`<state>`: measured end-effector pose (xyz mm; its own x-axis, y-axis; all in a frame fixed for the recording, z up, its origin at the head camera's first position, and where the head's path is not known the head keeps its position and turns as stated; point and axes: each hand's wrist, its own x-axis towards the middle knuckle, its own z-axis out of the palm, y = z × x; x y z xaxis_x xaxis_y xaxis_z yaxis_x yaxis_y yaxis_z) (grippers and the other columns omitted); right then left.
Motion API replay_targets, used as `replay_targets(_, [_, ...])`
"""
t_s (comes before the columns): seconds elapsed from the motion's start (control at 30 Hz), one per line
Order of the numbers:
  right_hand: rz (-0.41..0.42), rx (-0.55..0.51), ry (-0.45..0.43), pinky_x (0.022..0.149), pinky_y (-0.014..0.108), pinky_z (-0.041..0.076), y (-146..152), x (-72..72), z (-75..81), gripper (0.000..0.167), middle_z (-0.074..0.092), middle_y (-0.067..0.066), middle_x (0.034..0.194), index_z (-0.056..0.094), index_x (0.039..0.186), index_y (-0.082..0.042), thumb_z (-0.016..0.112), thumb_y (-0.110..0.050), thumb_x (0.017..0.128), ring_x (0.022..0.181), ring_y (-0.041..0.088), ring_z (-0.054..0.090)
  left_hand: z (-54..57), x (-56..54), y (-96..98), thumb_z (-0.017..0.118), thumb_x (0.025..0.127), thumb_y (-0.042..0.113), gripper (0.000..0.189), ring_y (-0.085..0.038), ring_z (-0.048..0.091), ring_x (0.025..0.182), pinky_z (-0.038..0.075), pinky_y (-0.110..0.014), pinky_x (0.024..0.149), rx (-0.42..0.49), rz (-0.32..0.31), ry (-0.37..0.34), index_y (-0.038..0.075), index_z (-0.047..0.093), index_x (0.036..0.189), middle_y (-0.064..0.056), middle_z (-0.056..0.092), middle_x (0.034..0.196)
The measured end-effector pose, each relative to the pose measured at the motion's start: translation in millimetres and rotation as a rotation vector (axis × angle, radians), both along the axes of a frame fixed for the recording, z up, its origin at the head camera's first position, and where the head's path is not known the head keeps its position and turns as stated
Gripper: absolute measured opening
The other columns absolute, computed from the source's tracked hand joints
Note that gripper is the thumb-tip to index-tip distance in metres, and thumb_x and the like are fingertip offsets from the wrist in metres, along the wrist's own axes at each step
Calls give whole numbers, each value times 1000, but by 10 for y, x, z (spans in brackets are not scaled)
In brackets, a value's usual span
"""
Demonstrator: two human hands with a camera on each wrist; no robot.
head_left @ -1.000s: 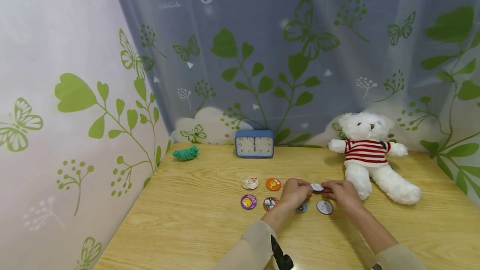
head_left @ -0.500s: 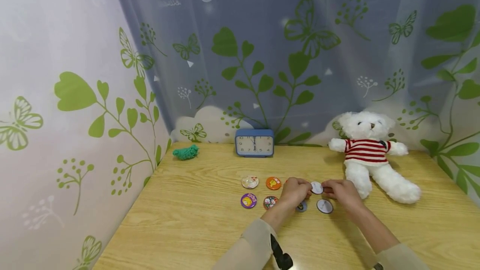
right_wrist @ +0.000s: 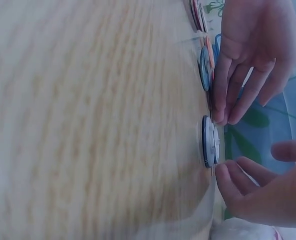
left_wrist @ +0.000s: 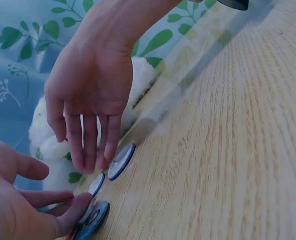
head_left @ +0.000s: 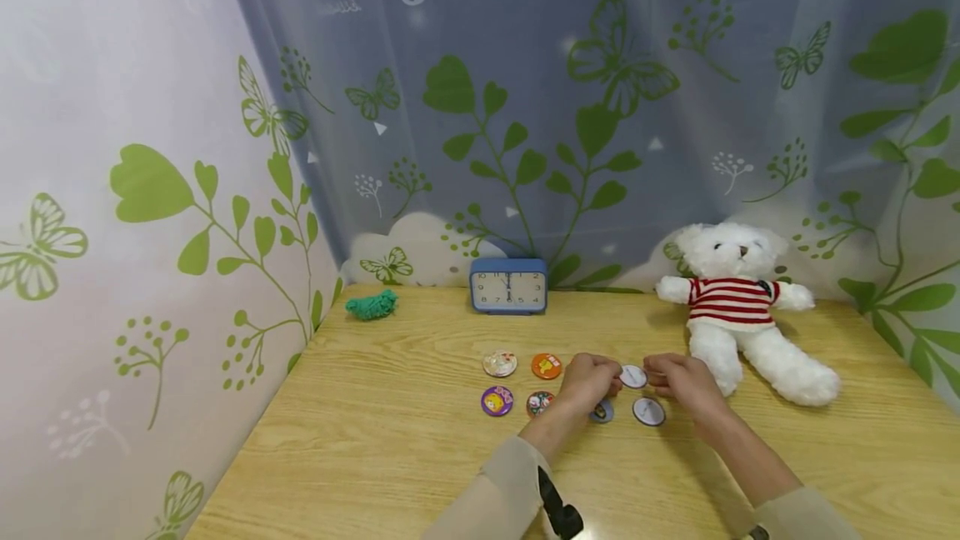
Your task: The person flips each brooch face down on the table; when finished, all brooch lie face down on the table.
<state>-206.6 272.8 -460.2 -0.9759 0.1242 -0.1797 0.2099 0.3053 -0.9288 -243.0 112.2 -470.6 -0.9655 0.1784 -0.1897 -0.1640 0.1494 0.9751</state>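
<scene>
White badge (head_left: 633, 376) between left hand (head_left: 588, 379), fingers loosely bent, perhaps touching, and right hand (head_left: 684, 382), fingers straight

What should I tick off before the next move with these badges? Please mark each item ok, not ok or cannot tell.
1. Right hand free of any grip: ok; thumb and fingers are spread in the right wrist view.
2. Left hand clear of the upper pale-backed badge: cannot tell; fingers overlap it in the left wrist view.
3. Lower pale-backed badge apart from the upper one: ok; a gap shows in the head view.
4. All badges picture side up: not ok; those two show their backs.
5. Blue badge fully visible from the head: not ok; partly covered.
6. Clock away from both hands: ok; it stands behind the badges.
</scene>
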Motion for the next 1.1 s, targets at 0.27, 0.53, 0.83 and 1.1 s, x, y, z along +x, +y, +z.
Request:
replay_targets(0.27, [15,-63,51,103,35,55,-61,22,39,54,46,31,153,43,150,12,38,-27,113,124,28,62,3,-37,-79,61,96,2,26,-25,73,88,63,-37,84,133,-36,63,-12,71,115,-22,75,102])
replay_targets(0.53, [76,-136,88,104,39,55,-133,7,61,55,48,32,151,37,153,13,37,-26,114,123,26,64,47,-116,-224,63,97,4,26,-24,71,89,62,-39,87,119,-15,58,-7,72,119,-20,73,106])
replay_targets(0.83, [90,-220,82,102,36,56,-227,-48,30,55,49,33,150,34,152,15,39,-23,113,114,16,67,68,-184,-461,63,98,9,29,-29,72,97,61,-39,89,11,-22,119,-4,72,122,-13,75,104])
replay_targets(1.1, [112,-238,61,108,41,52,-325,-98,-4,54,44,36,152,33,152,16,38,-21,113,130,35,60,56,-206,-597,64,98,9,30,-31,72,98,61,-39,90,-30,-19,129,-3,70,125,-15,74,111])
